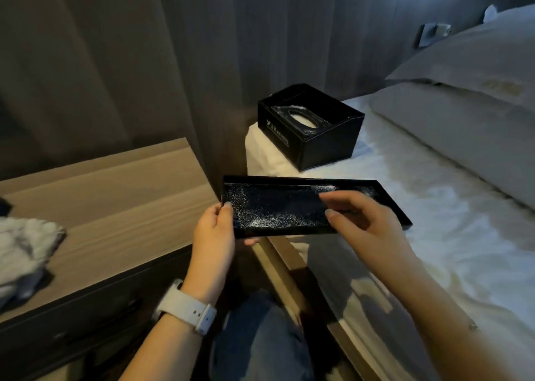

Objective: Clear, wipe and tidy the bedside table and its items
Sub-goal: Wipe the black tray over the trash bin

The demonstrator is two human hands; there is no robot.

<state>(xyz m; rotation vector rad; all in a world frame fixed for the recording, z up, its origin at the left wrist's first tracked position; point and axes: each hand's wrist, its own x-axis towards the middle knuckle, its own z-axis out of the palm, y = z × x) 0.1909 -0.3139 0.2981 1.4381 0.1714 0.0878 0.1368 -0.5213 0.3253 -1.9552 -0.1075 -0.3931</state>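
Note:
A flat black rectangular tray (278,204), dusty on its inner surface, is held in the air between the bedside table and the bed. My left hand (215,230) grips its left end, thumb on top and fingers underneath. My right hand (362,221) hovers over the tray's right half with thumb and forefinger spread; whether it touches the tray is unclear. A black tissue box (311,125) with an oval opening stands on the white bed corner behind the tray. The wooden bedside table (115,201) is to the left.
A crumpled white cloth (26,250) lies on the table's left end. Pillows (463,99) and white bedding (434,250) fill the right side. Dark panelled wall (115,47) stands behind. My knees in jeans (260,337) sit between table and bed frame.

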